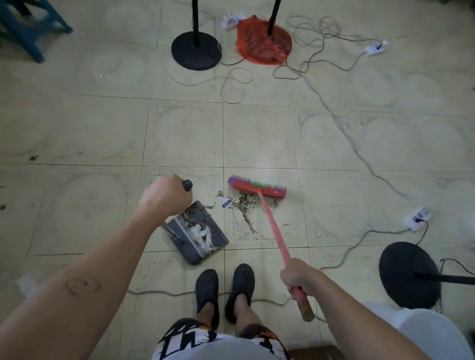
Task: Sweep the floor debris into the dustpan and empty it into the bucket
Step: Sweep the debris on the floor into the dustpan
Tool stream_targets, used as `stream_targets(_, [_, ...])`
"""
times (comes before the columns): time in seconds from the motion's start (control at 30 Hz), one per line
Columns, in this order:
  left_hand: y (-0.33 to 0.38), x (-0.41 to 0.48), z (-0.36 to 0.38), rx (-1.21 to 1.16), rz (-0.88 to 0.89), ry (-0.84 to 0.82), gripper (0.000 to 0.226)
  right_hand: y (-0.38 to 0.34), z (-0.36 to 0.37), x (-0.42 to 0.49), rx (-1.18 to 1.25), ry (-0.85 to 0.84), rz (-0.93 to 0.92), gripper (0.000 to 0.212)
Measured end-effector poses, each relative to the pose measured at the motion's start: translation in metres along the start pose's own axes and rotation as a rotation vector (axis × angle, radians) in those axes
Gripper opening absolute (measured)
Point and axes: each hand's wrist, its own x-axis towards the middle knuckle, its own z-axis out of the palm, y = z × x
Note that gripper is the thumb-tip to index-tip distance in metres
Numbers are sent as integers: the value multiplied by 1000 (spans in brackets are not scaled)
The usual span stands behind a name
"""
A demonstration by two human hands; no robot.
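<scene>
Debris (244, 205): brown scraps plus a small card, on the floor just right of the dustpan (197, 232), between it and the broom head (258, 187). White shreds and some twigs already lie in the dustpan. Left hand (165, 196) above the dustpan, fingers curled tight round its upright handle (187, 185). Right hand (298, 279) right of the dustpan and nearer the person, fingers wrapped round the broom stick (272, 228) near its wooden end.

Step looks like mid-sweep, pile only partly collected. Next move likely calls for a short pull of the bristles toward the dustpan, holding it flat so scraps don't slip under. White rounded container (428, 341) well right of the dustpan is possibly the bucket, cannot tell. Emptying not yet done.
</scene>
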Motion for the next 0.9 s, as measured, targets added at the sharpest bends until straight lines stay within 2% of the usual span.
stream_targets(0.07, [1, 2, -4, -5, 3, 1, 37, 2, 6, -14, 9, -55, -7, 12])
stream_targets(0.2, [11, -1, -2, -29, 4, -26, 26, 7, 19, -41, 60, -174, -22, 24])
stream_targets(0.33, [16, -2, 1, -27, 9, -32, 21, 11, 30, -67, 129, -294, 6, 9])
stream_targets(0.4, [15, -1, 1, -38, 12, -35, 22, 13, 32, -77, 313, -386, 42, 11])
stream_targets(0.5, [11, 0, 2, -43, 9, -34, 24, 22, 27, -84, 627, -475, 100, 28])
stream_targets(0.63, [10, 0, 3, -40, 18, -47, 25, 34, 20, -87, 811, -578, 133, 34])
stream_targets(0.73, [10, -2, 5, -44, 28, -48, 20, 35, 17, -92, 849, -617, 119, 31])
stream_targets(0.9, [6, -5, 6, -46, 14, -53, 20, 30, 5, -108, 669, -508, -8, 20])
